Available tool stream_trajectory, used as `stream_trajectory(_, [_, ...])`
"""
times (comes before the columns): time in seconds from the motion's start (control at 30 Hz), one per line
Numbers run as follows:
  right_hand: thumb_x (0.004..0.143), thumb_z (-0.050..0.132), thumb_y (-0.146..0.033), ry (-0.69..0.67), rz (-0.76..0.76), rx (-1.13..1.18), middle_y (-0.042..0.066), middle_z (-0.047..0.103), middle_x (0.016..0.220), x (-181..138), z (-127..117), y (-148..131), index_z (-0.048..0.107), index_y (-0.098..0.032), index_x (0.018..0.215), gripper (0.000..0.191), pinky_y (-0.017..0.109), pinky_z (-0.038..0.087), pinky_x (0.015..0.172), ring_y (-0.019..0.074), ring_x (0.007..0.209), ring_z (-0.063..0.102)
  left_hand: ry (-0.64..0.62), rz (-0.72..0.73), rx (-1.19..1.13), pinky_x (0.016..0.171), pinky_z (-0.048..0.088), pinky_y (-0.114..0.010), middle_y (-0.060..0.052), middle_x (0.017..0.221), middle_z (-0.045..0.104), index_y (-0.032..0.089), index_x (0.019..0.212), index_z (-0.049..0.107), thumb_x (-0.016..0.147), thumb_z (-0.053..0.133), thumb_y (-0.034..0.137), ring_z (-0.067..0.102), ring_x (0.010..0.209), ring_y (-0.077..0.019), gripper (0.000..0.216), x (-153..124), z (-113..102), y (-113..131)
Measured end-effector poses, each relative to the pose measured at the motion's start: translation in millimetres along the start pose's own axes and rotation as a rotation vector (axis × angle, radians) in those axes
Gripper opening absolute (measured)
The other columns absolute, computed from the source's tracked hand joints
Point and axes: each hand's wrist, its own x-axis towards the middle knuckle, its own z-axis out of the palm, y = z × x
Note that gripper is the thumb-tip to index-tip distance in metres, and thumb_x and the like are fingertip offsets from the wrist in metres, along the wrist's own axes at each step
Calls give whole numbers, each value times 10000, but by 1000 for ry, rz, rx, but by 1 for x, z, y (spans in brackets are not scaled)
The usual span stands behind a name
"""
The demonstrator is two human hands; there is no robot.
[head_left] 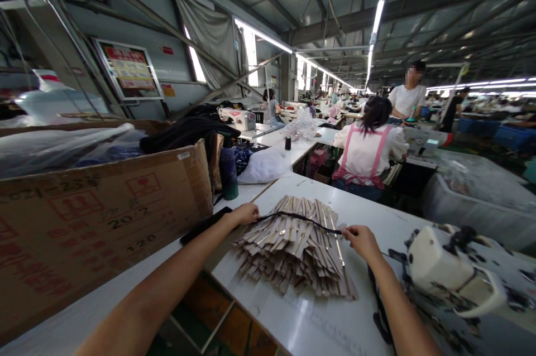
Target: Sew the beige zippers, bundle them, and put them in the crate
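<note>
A thick pile of beige zippers (293, 255) with gold-coloured teeth and pulls lies on the white table (322, 325). Across the top of the pile runs a black cord (299, 215), slightly slack between my hands. At its left end, my left hand (247, 213) pinches the cord with closed fingers. On the other side, my right hand (360, 240) grips it between thumb and fingers, just right of the zippers. More black strap (379, 303) hangs below my right forearm.
A large cardboard box (104, 216) with plastic bags stands on the left, near a dark blue bottle (228, 173). A white sewing machine (456, 272) is close on the right. Ahead, a person in a pink apron (368, 147) sits facing away; another person (406, 96) stands beyond.
</note>
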Motion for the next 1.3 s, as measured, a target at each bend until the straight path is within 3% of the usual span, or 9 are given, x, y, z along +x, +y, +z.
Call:
stream_trajectory(0.1, [655, 624, -438, 18, 58, 21, 71, 678, 688, -5, 11, 21, 681, -119, 851, 378, 300, 450, 581, 204, 563, 621, -23, 88, -23, 776, 432, -255, -92, 1014, 672, 163, 1037, 622, 809, 507, 470, 605, 911, -214, 399, 0, 10, 16])
stream_trajectory(0.17, [631, 652, -419, 35, 61, 62, 96, 689, 813, -8, 16, 28, 635, -95, 1004, 495, 303, 477, 631, 210, 656, 646, -48, 170, -51, 835, 426, -254, -71, 1070, 657, 189, 1095, 591, 866, 398, 512, 596, 961, -198, 440, -2, 11, 25])
stream_trajectory(0.27, [673, 606, -425, 5, 54, 145, 87, 685, 855, -12, 18, 32, 586, -106, 1081, 519, 287, 493, 589, 187, 647, 644, -73, 274, -87, 847, 422, -233, -25, 1064, 650, 225, 1070, 590, 867, 388, 539, 585, 965, -175, 425, -4, 10, 32])
stream_trajectory(0.37, [710, 559, -431, -19, 41, 188, 74, 683, 803, -18, 18, 33, 626, -124, 975, 410, 274, 472, 526, 178, 605, 623, -49, 302, -99, 822, 427, -233, -28, 980, 655, 195, 939, 624, 830, 460, 523, 578, 937, -183, 383, -6, 14, 30])
stream_trajectory(0.53, [703, 600, -458, -7, -6, 122, 61, 683, 695, -25, 10, 24, 691, -142, 732, 330, 286, 439, 618, 199, 663, 606, 65, 227, -97, 666, 420, -239, -15, 740, 641, 172, 799, 627, 851, 413, 475, 584, 749, -178, 374, -10, 23, 25])
stream_trajectory(0.77, [771, 558, -399, 80, -38, -81, 43, 701, 832, -3, -8, -6, 709, -206, 795, 246, 288, 402, 732, 207, 799, 608, 224, 145, -46, 706, 390, -246, -32, 820, 683, 195, 857, 668, 866, 442, 391, 601, 801, -184, 299, -1, 13, 36])
stream_trajectory(1.0, [732, 605, -288, 37, 91, -232, 60, 687, 668, -8, 20, 16, 700, -181, 641, 169, 261, 364, 592, 204, 679, 627, 175, 6, 18, 668, 392, -249, -65, 786, 713, 162, 774, 718, 824, 542, 287, 630, 781, -193, 221, 1, 31, 27])
stream_trajectory(1.3, [742, 618, -298, 3, 214, -330, 86, 707, 735, -14, 34, 19, 730, -184, 704, 164, 248, 351, 593, 206, 750, 654, 202, -64, 81, 680, 387, -239, -99, 847, 710, 134, 818, 713, 818, 589, 310, 626, 822, -188, 215, 5, 43, 20])
